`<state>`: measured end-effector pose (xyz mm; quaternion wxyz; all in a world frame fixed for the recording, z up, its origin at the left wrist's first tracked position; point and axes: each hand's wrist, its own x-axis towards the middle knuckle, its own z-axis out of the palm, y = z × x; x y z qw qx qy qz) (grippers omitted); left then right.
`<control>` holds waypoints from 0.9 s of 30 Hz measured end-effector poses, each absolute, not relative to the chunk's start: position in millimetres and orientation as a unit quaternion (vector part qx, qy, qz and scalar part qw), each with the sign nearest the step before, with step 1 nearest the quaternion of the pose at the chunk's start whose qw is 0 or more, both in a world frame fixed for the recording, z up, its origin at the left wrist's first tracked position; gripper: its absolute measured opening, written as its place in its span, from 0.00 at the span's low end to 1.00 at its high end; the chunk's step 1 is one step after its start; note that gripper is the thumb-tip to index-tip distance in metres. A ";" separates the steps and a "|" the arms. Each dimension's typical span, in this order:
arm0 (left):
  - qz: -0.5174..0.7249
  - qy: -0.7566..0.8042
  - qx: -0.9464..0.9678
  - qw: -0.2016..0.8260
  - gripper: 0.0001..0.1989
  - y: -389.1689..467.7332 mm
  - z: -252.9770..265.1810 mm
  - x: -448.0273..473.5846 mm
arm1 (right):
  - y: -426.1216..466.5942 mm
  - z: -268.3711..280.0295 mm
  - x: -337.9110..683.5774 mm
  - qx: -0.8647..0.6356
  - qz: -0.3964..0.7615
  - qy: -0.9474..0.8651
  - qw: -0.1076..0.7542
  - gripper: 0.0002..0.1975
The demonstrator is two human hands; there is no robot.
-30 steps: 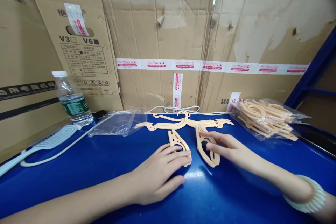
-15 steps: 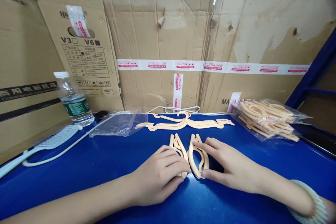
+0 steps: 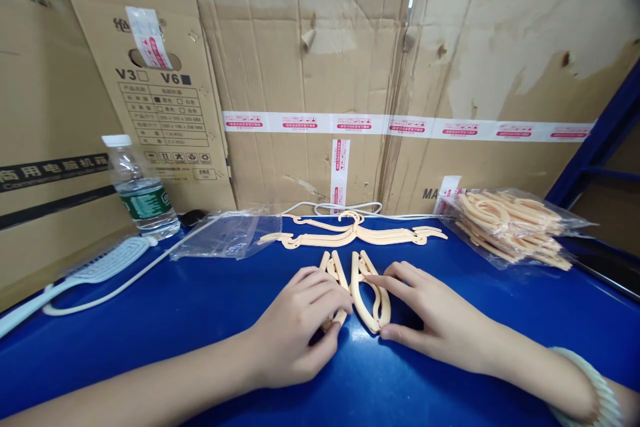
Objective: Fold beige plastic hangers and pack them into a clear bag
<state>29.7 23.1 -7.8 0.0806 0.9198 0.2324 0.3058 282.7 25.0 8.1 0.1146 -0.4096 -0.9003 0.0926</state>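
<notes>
Two beige plastic folding hangers lie folded side by side on the blue table. My left hand [image 3: 305, 323] is curled over the left folded hanger [image 3: 342, 273], thumb near its lower end and fingers across its middle, hiding much of it. My right hand [image 3: 425, 317] grips the right folded hanger [image 3: 356, 280] along its right side, with the index finger on its upper part and the thumb at its lower tip. Just beyond them, several unfolded hangers [image 3: 320, 240] lie stacked with their hooks together.
A clear bag of more folded hangers [image 3: 505, 223] lies at the right. An empty-looking plastic bag [image 3: 220, 237], a water bottle [image 3: 145, 203] and a pale blue hairbrush [image 3: 110, 261] are at the left. Cardboard [image 3: 300, 67] walls the back; a white cable [image 3: 125, 288] runs at left.
Both folded hangers have shifted slightly left and away from me, along with my hands. The left hand's thumb has opened a little from its fingers. The unfolded hangers behind stay put.
</notes>
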 end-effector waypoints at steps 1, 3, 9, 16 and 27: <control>0.313 0.254 0.911 0.092 0.14 23.9 -7.9 29.1 | 25.2 7.7 282.6 -0.410 0.092 -0.900 0.116 0.28; 0.321 0.299 0.891 0.117 0.16 27.1 -8.7 27.1 | 25.9 7.3 282.4 -0.410 0.090 -0.900 0.120 0.28; 0.362 0.392 0.822 0.197 0.20 41.9 -15.6 21.4 | 28.3 4.7 282.5 -0.400 0.087 -0.901 0.141 0.25; 0.334 0.491 0.781 0.193 0.22 44.1 -19.8 23.6 | 31.7 4.6 284.4 -0.377 0.084 -0.910 0.151 0.23; 0.328 0.459 0.797 0.214 0.21 44.7 -21.0 21.5 | 31.6 6.8 283.9 -0.368 0.099 -0.913 0.145 0.21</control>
